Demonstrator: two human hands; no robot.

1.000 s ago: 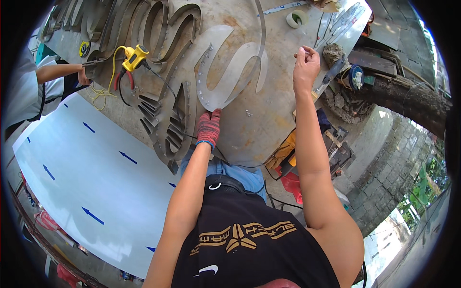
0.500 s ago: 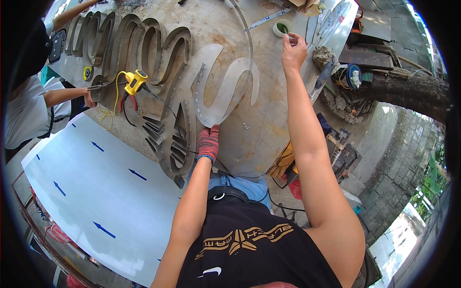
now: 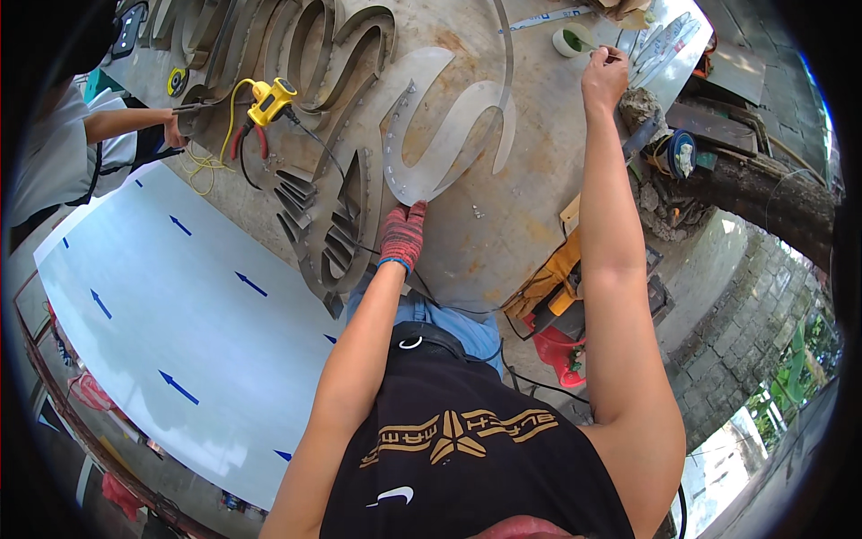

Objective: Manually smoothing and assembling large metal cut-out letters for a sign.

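My left hand (image 3: 404,235), in a red and black knit glove, grips the lower edge of a flat, curved S-shaped metal sheet (image 3: 443,154) on the table. Small bright bits lie along the sheet's left side. A thin metal strip (image 3: 508,54) curves down over its right side. Far to the right, my bare right hand (image 3: 603,83) is closed in a pinch on a thin stick (image 3: 588,45). The stick slants toward a small white cup (image 3: 558,43) with green stuff inside; whether its tip touches the contents I cannot tell.
Bent metal letter frames (image 3: 337,117) crowd the table's left, with a yellow tool (image 3: 271,101) and red-handled pliers (image 3: 250,144) on them. A co-worker's hand (image 3: 173,130) touches the frames. A large white sheet with blue arrows (image 3: 193,332) lies lower left; a log (image 3: 745,193) at right.
The view has shifted, so the table sits higher and farther right in it. The stick in my right hand now leans more sideways over the cup's rim. My left hand keeps its grip.
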